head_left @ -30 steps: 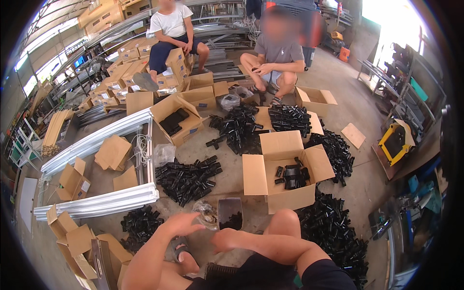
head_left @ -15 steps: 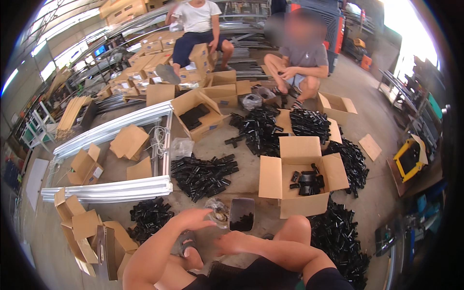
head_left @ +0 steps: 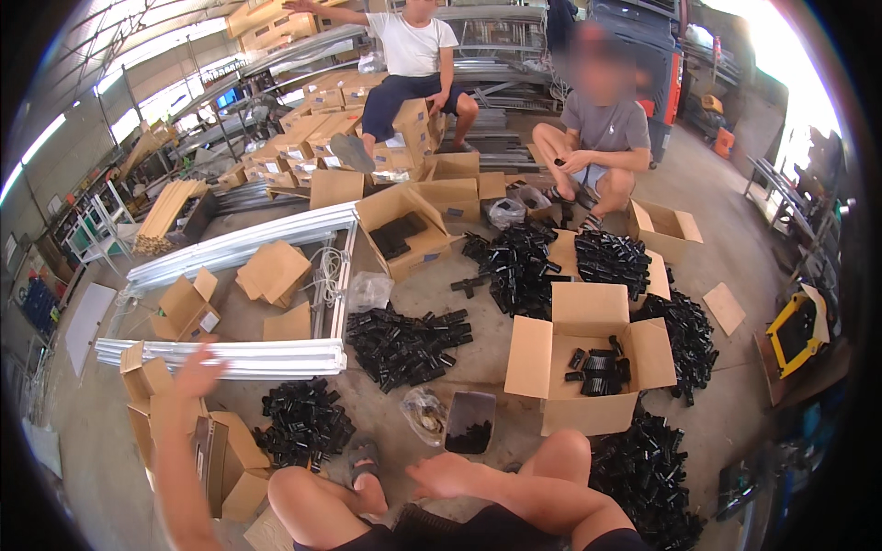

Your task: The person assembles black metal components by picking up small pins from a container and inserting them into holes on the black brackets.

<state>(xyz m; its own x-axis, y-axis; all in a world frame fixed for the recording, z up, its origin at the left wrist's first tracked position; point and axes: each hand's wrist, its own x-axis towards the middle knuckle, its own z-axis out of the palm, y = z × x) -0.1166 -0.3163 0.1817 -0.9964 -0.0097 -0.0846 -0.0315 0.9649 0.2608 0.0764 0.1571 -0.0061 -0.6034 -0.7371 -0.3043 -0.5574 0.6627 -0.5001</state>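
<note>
My left hand [head_left: 195,369] is raised at the left, above the opened cartons, with its fingers stretched out. Motion blurs it, and nothing shows in it. In front of my body, between my knees, hangs my right hand [head_left: 441,476]. Its fingers point inward and down, their undersides hidden, so I cannot tell whether they hold anything. Just beyond it stands a dark bin [head_left: 471,415] with small black pieces in its bottom. A clear plastic bag [head_left: 424,413] lies beside the bin. A pile of black plastic fittings [head_left: 303,424] lies between my left arm and left foot.
An open carton [head_left: 588,415] holding some black fittings stands ahead to the right. More piles of fittings [head_left: 404,342] cover the floor. White metal profiles [head_left: 220,356] lie at the left. One person [head_left: 602,138] squats handling a small black piece; another [head_left: 412,55] sits on stacked boxes.
My left hand has swung from the middle out to the left. My right hand has barely moved. The view has shifted slightly, and the seated person has stretched an arm out sideways.
</note>
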